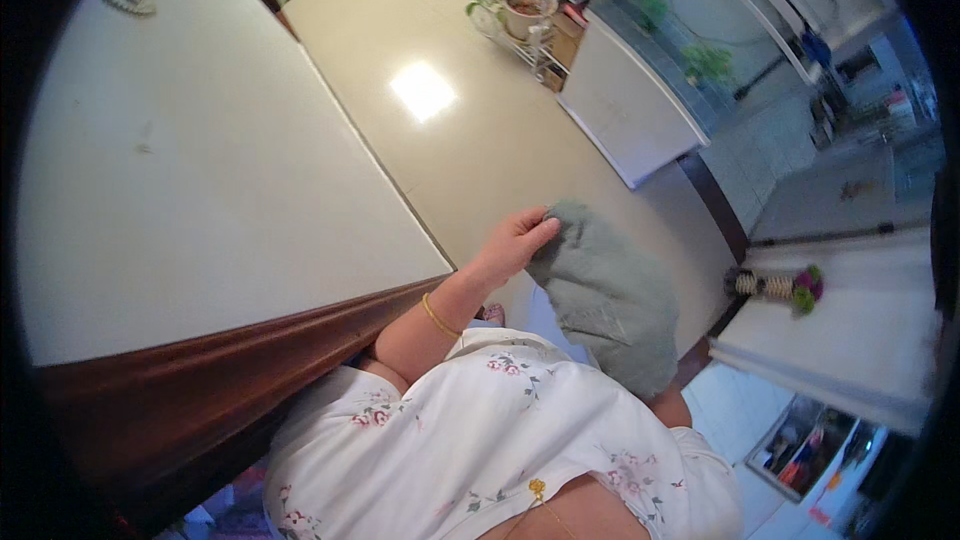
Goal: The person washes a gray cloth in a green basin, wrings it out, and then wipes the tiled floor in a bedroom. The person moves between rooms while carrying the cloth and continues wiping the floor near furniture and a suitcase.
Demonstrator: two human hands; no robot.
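My left hand (521,240), with a yellow bangle on its wrist, pinches the upper left corner of a grey-green cloth (611,292) between thumb and fingers. The cloth hangs creased in front of my body, over the right side of my floral white top (517,405). My right hand is out of view; only part of the right arm (670,409) shows at the cloth's lower edge, and the cloth covers what lies beyond it.
A white tabletop (210,165) with a dark wood edge (225,375) stands close on my left. Beyond the tiled floor (375,37) are a wire rack (536,60) with potted plants and a white panel (630,105). To the right, a decorated vase (765,285) stands by a white surface.
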